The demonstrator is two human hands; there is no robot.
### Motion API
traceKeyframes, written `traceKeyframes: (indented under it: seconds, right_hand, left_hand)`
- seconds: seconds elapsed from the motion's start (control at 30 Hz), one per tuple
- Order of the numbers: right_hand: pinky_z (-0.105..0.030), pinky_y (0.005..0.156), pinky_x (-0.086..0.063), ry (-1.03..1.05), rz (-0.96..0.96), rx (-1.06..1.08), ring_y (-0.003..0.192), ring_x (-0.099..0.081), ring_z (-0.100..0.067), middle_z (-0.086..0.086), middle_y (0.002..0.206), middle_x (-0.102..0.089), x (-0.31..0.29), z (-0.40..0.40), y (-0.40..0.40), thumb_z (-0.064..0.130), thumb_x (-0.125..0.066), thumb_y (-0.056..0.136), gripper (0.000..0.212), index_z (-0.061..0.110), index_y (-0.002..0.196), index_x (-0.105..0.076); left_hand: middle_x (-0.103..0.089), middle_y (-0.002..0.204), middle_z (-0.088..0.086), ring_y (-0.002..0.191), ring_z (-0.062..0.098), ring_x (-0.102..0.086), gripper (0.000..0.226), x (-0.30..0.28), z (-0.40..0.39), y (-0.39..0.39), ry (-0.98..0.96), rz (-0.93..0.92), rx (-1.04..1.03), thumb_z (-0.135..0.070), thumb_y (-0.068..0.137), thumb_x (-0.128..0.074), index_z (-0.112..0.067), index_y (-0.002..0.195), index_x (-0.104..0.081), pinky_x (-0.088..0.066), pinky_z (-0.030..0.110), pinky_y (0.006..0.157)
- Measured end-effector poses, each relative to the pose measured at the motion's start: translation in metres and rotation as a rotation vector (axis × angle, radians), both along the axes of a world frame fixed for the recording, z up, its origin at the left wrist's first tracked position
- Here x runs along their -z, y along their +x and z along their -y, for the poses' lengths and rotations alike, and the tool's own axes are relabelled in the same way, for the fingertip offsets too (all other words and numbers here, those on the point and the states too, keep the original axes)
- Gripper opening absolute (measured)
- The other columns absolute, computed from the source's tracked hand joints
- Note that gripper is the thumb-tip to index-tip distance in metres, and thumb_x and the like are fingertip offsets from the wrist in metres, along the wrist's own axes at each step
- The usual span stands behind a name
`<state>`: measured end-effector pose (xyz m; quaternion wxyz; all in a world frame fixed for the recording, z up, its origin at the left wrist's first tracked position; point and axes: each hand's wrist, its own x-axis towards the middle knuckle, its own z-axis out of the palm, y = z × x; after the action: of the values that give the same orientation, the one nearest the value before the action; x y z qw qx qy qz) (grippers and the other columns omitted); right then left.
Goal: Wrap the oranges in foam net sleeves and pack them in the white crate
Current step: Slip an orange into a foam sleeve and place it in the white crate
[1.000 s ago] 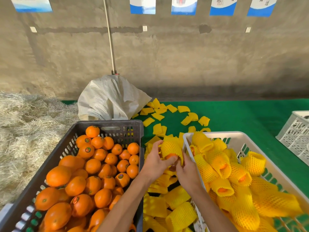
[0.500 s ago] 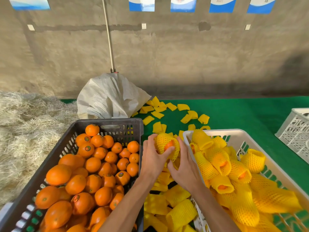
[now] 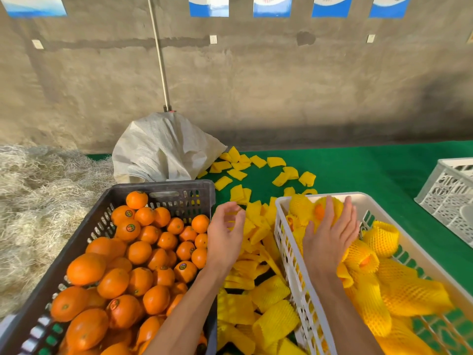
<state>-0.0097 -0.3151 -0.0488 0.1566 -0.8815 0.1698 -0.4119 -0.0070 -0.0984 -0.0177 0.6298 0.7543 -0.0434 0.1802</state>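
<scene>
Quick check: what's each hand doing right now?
Left hand: empty, fingers loosely curled, between the two crates.
Right hand: fingers straight, laid on a wrapped orange in the white crate.

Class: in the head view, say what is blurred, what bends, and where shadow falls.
Head view: the right hand and the wrapped orange under it are motion-smeared; the wide lens bows the pole; the wall darkens at right.

Three crates show: one dark crate (image 3: 163, 187), one white crate (image 3: 289, 242), and a second white one (image 3: 445, 198) cut by the right edge. The dark one holds perhaps forty bare oranges (image 3: 139, 252); lower layers are hidden. One sack (image 3: 161, 152). Two hands. Five blue posters (image 3: 208, 6) on the wall.
</scene>
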Motion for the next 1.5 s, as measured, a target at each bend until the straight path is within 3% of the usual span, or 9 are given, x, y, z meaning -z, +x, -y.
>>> traceKeyframes:
  seconds: [0.13,0.3,0.57,0.63,0.77,0.97,1.17,1.37,1.5]
  right_hand:
    - [-0.052,0.128,-0.008,-0.109,-0.072,-0.127,0.157,-0.015,-0.036,-0.021,0.165,-0.027,0.008,-0.003,-0.001,0.006,-0.069,0.090,0.059,0.007,0.146,-0.051]
    - [-0.045,0.122,-0.033,-0.210,-0.332,-0.511,0.147,-0.039,-0.029,-0.010,0.151,-0.053,0.016,-0.014,0.005,0.005,-0.061,0.098,0.028,0.010,0.123,-0.073]
    - [-0.032,0.106,-0.042,-0.256,-0.669,-0.878,0.130,-0.052,-0.019,0.000,0.137,-0.061,0.036,-0.050,0.000,0.017,-0.052,0.104,0.030,0.020,0.128,-0.069]
    - [-0.038,0.105,-0.045,-0.344,-0.852,-0.915,0.128,-0.053,-0.022,-0.001,0.138,-0.059,0.042,-0.057,-0.002,0.019,-0.051,0.104,0.031,0.023,0.130,-0.068]
    - [-0.040,0.101,-0.045,-0.496,-1.058,-0.989,0.129,-0.049,-0.029,-0.007,0.139,-0.055,0.050,-0.073,-0.009,0.019,-0.050,0.104,0.036,0.020,0.138,-0.063]
    - [-0.043,0.104,-0.047,-0.533,-1.205,-0.959,0.129,-0.050,-0.034,-0.012,0.142,-0.051,0.064,-0.091,-0.014,0.025,-0.058,0.100,0.044,0.016,0.143,-0.056]
    - [-0.042,0.105,-0.048,-0.351,-1.141,-0.956,0.128,-0.053,-0.032,-0.008,0.144,-0.053,0.075,-0.095,-0.018,0.036,-0.061,0.100,0.046,0.017,0.141,-0.055]
    - [-0.041,0.084,-0.056,-0.153,-0.952,-0.904,0.105,-0.064,-0.029,-0.005,0.113,-0.067,0.071,-0.088,-0.006,0.025,-0.065,0.094,0.017,0.015,0.107,-0.067]
    - [-0.031,0.073,-0.052,-0.026,-0.786,-0.881,0.096,-0.064,-0.019,0.005,0.107,-0.066,0.068,-0.086,-0.005,0.030,-0.067,0.094,0.010,0.024,0.100,-0.064]
  left_hand:
    - [-0.069,0.108,-0.008,0.099,0.004,-0.064,0.012,0.001,-0.021,0.010,0.132,0.021,-0.181,-0.027,0.103,-0.059,-0.023,0.111,-0.067,-0.056,0.025,0.087]
    - [-0.068,0.110,0.014,0.075,0.027,-0.062,0.024,0.020,-0.071,0.023,0.398,-0.323,-0.142,-0.015,0.107,-0.047,-0.028,0.121,-0.060,-0.048,0.039,0.062]
    - [-0.059,0.116,0.015,0.098,0.027,-0.061,0.051,0.030,-0.097,0.007,0.925,-0.948,0.122,-0.010,0.101,-0.060,-0.005,0.148,-0.041,-0.056,0.032,0.080]
    - [-0.062,0.119,0.014,0.100,0.027,-0.063,0.050,0.037,-0.086,0.004,0.752,-1.069,0.204,-0.005,0.102,-0.057,0.000,0.149,-0.043,-0.057,0.024,0.076]
    - [-0.032,0.162,0.022,0.145,0.036,-0.041,0.053,0.075,-0.080,0.010,0.489,-1.009,-0.012,-0.018,0.110,-0.042,-0.001,0.158,-0.029,-0.052,0.037,0.103]
    - [0.008,0.171,0.017,0.158,0.033,-0.007,0.089,0.102,-0.097,0.008,0.828,-1.044,-0.027,-0.022,0.104,-0.058,-0.004,0.162,0.007,-0.021,0.043,0.126]
    - [0.011,0.167,0.029,0.152,0.042,-0.028,0.069,0.110,-0.089,0.013,1.095,-0.949,0.013,-0.012,0.107,-0.045,-0.005,0.162,-0.005,-0.038,0.042,0.117]
    - [0.005,0.170,0.020,0.156,0.043,-0.010,0.071,0.116,-0.089,0.010,1.207,-0.867,0.064,-0.014,0.108,-0.044,-0.006,0.164,0.000,-0.037,0.048,0.117]
    - [-0.001,0.170,0.021,0.138,0.034,-0.052,0.078,0.105,-0.088,0.010,1.186,-0.822,-0.011,-0.014,0.105,-0.053,-0.015,0.164,-0.003,-0.049,0.037,0.103]
